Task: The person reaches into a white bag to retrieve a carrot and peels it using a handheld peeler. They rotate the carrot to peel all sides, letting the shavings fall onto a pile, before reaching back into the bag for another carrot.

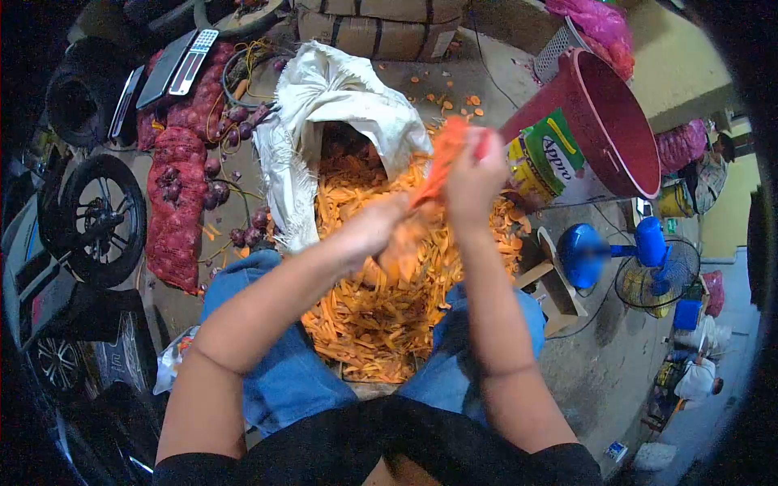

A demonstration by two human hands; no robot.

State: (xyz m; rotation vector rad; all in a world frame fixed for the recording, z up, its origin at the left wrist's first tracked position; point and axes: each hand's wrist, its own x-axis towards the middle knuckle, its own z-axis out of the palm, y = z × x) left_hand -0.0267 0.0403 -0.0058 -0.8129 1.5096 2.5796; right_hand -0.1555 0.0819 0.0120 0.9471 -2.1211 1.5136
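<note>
In front of me my left hand is closed around the lower end of an orange carrot, which slants up and to the right. My right hand is a fist beside the carrot's upper part, smeared by motion. A small red-pink piece shows at its fingers, too blurred to name. Below both hands lies a deep heap of orange carrot peelings, spread between my knees. A white woven sack gapes over the far side of the heap, with dark reddish contents inside.
A tilted dark-red bucket stands right of the heap, near an open cardboard box and a blue fan. Red net bags of onions, a scale and a motorbike wheel are left. Wrapped bales lie behind.
</note>
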